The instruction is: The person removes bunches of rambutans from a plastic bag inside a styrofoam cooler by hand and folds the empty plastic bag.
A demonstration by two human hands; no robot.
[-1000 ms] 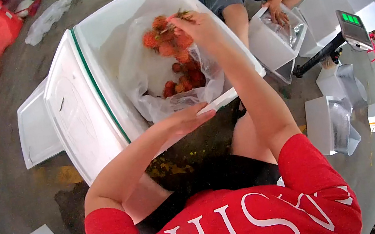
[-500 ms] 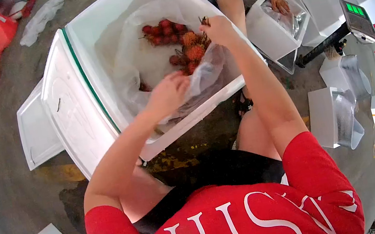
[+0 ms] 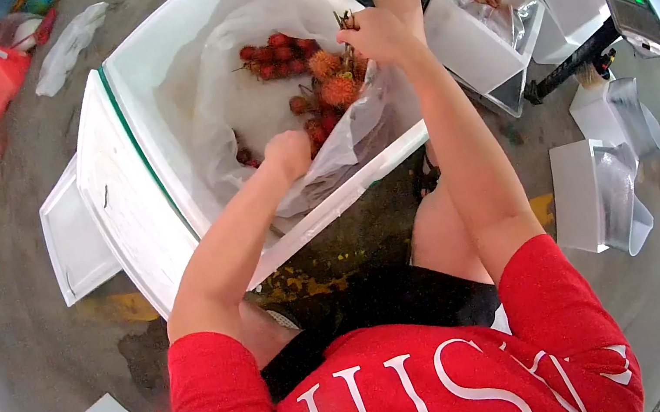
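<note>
Two hands work over the white box (image 3: 345,193): the right hand (image 3: 377,34), at two o'clock, stays clamped on the stems (image 3: 346,20) of the spiky fruit (image 3: 339,90) at three; the left hand (image 3: 288,155), at six, has curled inward beside the plastic liner (image 3: 342,135), its grip hidden, so both apparently engage the contents.

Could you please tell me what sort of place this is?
Probably a fruit-packing spot or wholesale market: there is rambutan-like fruit in a plastic-lined white box, a digital scale, and more white boxes around.
</note>
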